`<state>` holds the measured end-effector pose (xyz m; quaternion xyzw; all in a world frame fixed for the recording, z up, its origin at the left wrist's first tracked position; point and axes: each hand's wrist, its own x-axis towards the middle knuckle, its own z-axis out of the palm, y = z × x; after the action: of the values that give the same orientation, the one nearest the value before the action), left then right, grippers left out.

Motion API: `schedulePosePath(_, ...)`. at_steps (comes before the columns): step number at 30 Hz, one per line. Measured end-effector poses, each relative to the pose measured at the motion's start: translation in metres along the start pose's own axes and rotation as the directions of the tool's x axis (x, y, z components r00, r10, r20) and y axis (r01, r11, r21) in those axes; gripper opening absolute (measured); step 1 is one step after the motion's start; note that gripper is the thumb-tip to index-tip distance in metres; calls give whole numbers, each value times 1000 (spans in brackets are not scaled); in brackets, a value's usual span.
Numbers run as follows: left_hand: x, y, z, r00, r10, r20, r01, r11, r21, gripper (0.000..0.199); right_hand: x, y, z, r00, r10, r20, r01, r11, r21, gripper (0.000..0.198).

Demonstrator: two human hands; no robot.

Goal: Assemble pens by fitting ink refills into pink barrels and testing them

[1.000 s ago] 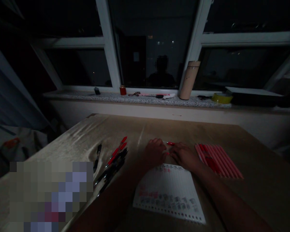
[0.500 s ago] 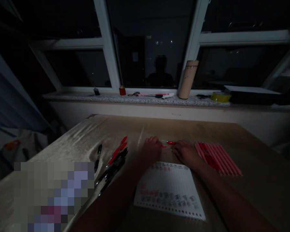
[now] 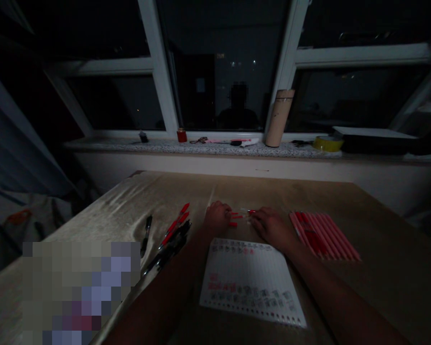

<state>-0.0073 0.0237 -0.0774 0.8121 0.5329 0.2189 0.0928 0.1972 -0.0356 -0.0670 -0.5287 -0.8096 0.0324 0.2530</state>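
My left hand (image 3: pixel 218 216) rests on the table just beyond the notebook, its fingers curled in at small red pen parts (image 3: pixel 234 215). A short red piece (image 3: pixel 232 224) lies right by those fingers. Opposite it, my right hand (image 3: pixel 267 223) has its fingers bent down toward the tabletop; whatever they pinch is too dark and small to name. Close to its fingertips lies a clear and red pen part (image 3: pixel 247 211). Below both hands is a spiral notebook page (image 3: pixel 251 282) with red and dark marks.
Red pens (image 3: pixel 175 223) and black pens (image 3: pixel 170 247) lie left of my left arm, with one black pen (image 3: pixel 147 230) further out. A row of pink and red pens (image 3: pixel 325 237) lies at right. The windowsill (image 3: pixel 215 147) holds a cardboard tube (image 3: pixel 280 117) and yellow tape (image 3: pixel 328 144).
My left hand has shifted left, showing more red pieces between the hands. My right hand has moved slightly left, its fingers now nearer the clear and red part.
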Motion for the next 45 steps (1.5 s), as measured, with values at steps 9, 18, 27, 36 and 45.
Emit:
schedulePosePath(9, 7, -10, 2, 901, -394, -179, 66, 533, -844, 29, 3, 37, 23, 748, 642, -171, -261, 521, 813, 39)
schedulePosePath(18, 2, -14, 12, 844, -530, -87, 15, 185, -983, 42, 9, 41, 18, 612, 788, 66, -35, -56, 998, 23)
schedulePosePath(27, 2, -13, 12, 852, -516, -91, 31, 222, -974, 39, 8, 36, 15, 618, 784, 60, -21, -60, 998, 17)
schedulePosePath(36, 2, -13, 15, 857, -497, -134, 16, 287, -958, 44, 8, 34, 14, 600, 798, 53, -18, -52, 998, 17)
schedulePosePath(45, 1, -12, 16, 861, -486, -149, 18, 322, -947, 42, 7, 31, 12, 607, 794, 32, -36, -12, 999, 15)
